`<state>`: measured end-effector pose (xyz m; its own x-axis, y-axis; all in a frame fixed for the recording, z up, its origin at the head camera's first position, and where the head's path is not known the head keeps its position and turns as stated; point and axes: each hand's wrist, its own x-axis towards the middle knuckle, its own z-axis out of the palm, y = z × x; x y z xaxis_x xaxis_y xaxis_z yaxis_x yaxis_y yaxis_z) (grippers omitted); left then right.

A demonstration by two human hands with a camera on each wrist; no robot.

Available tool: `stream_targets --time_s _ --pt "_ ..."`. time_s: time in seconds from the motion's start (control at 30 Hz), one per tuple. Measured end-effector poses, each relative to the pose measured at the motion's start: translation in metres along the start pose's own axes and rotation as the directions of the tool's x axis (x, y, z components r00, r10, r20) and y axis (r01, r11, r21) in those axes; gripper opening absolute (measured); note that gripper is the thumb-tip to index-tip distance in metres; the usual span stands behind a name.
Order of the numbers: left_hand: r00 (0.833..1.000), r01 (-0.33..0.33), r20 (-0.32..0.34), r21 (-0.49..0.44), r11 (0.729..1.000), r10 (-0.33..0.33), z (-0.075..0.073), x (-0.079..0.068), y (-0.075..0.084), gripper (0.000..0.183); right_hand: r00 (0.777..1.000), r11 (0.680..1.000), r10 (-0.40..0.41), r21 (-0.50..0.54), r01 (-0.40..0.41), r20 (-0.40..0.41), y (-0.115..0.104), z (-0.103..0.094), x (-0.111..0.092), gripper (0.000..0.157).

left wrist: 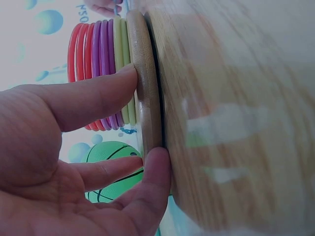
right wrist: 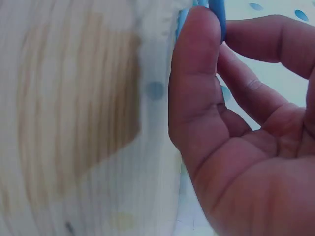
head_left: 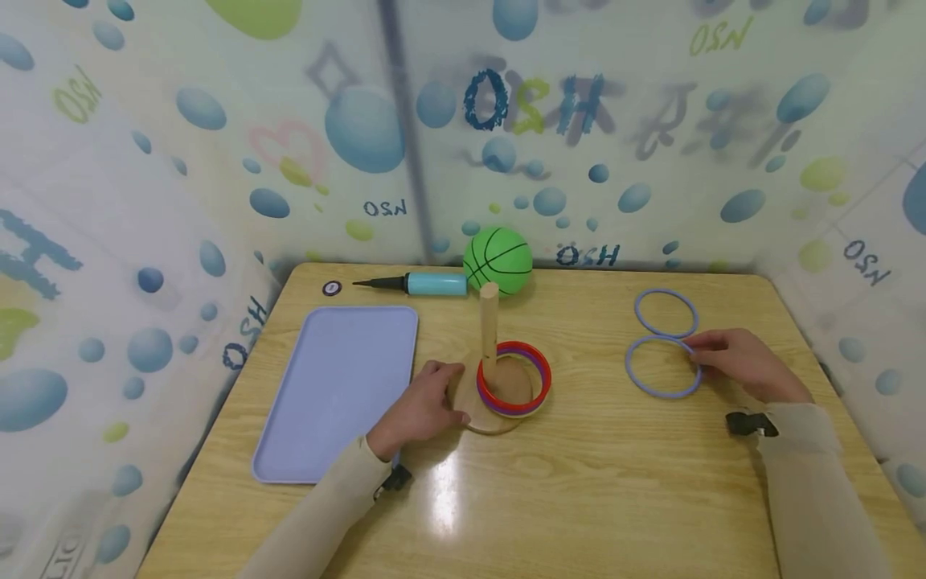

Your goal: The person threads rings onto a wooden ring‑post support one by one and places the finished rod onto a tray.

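A round wooden base [head_left: 470, 394] with an upright post [head_left: 489, 322] stands mid-table. Around the post lies a stack of rings: red [left wrist: 78, 54] on top, purple [left wrist: 103, 49] below, pale yellow [left wrist: 123, 49] lowest. My left hand [head_left: 423, 402] holds the base's left edge, thumb and fingertips on its rim. At the right, my right hand [head_left: 745, 362] pinches a blue ring [head_left: 664, 395] by its right side between thumb and forefinger; the wrist view shows this ring [right wrist: 220, 19] at the fingertips. Just behind it, a second blue ring [head_left: 664, 290] lies on the table, overlapping it in the head view.
A pale lilac tray [head_left: 347, 378] lies left of the base, partly under the left forearm in view. Along the back are a small dark disc [head_left: 332, 288], a blue hand pump [head_left: 437, 284] and a green ball [head_left: 506, 261]. Patterned walls [head_left: 629, 161] border the wooden table [head_left: 579, 490].
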<state>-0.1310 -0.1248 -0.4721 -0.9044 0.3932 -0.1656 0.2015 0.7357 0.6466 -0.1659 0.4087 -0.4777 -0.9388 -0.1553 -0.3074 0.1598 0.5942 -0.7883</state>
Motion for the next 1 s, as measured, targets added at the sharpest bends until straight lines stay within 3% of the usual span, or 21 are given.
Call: stream_targets --time_s 0.23,0.5,0.77,1.0 --pt "1.0 -0.005 -0.009 0.002 1.0 0.005 0.001 -0.001 -0.001 0.084 0.999 0.979 -0.018 0.202 0.012 0.027 -0.007 0.0 -0.006 0.054" --pt "1.0 -0.004 -0.008 -0.005 1.0 0.004 0.001 0.0 0.0 0.083 0.998 0.967 -0.057 0.247 0.054 0.008 -0.026 -0.001 -0.016 0.048" --pt "1.0 0.006 -0.005 -0.003 1.0 -0.006 0.001 -0.001 -0.001 0.084 0.995 0.963 -0.091 0.249 0.099 -0.043 -0.056 0.004 -0.026 0.021" --pt "1.0 0.004 -0.005 -0.002 1.0 -0.004 0.0 -0.001 -0.001 0.085 0.985 0.944 -0.156 0.283 0.172 -0.078 -0.08 0.006 -0.036 0.021"
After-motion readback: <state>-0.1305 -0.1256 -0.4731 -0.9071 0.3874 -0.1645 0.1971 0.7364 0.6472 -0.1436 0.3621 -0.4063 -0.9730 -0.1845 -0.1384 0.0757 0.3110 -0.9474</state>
